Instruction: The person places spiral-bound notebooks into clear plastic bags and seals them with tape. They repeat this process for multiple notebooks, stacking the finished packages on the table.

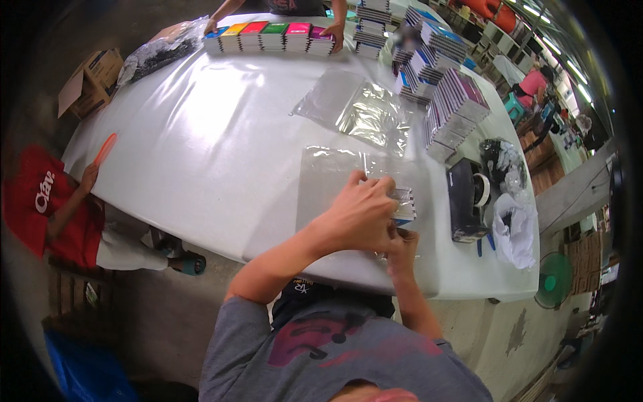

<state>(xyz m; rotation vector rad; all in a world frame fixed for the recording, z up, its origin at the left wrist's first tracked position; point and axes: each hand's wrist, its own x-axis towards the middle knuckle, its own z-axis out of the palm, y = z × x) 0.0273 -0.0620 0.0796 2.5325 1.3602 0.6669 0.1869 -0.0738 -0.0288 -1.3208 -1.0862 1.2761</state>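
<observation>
Room: we have a concrete floor (482,335) and a green fan (554,280) to the right.
White table (167,154): glossy cover, tall notebook stacks (455,110) at right.
Clear film (325,184): flat before us; we seem to be wrapping.
Notebook bundle (406,206): in or on the film, partly hidden; next, likely, snug, even folding.
Left hand (362,208): fingers bent over the bundle; clamped or not, we cannot tell.
Right hand (403,249): curled at its near edge, grip hidden.
</observation>
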